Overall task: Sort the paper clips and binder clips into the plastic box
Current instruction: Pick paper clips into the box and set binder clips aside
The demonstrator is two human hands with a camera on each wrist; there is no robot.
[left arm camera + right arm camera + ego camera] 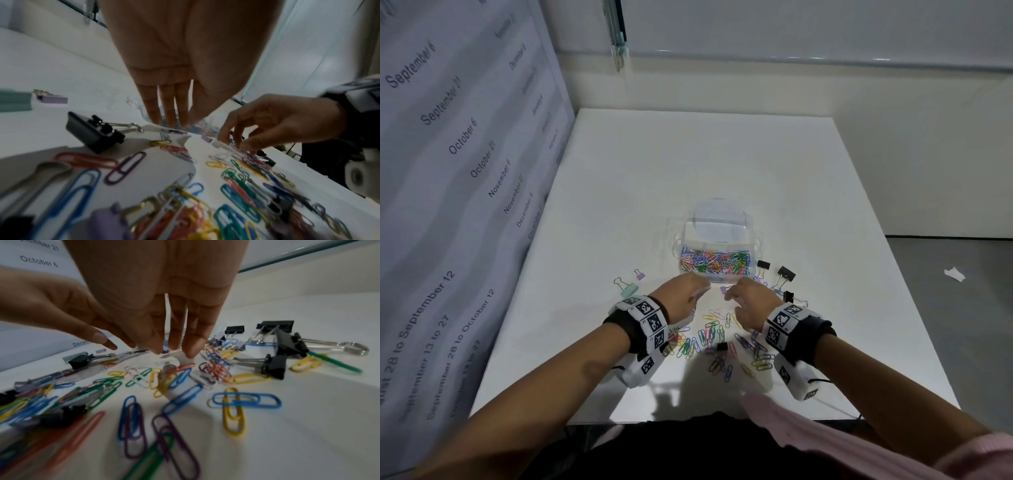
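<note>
A clear plastic box [754,251] with its lid open stands mid-table, and its near compartment holds many coloured paper clips [715,262]. More loose paper clips [717,342] lie scattered near the front edge, a small black binder clip [721,346] among them. My left hand [685,291] hovers by the box's front wall, fingers [167,113] straight and holding nothing. My right hand [739,298] reaches down beside it. Its fingertips [190,350] touch a small white clip [185,360] on the table; no grip on it shows.
Black binder clips [786,273] lie right of the box, and another black one [789,296] sits by my right wrist. A mint binder clip [629,289] and a lilac one [640,275] lie to the left. A printed calendar sheet [448,171] hangs on the left.
</note>
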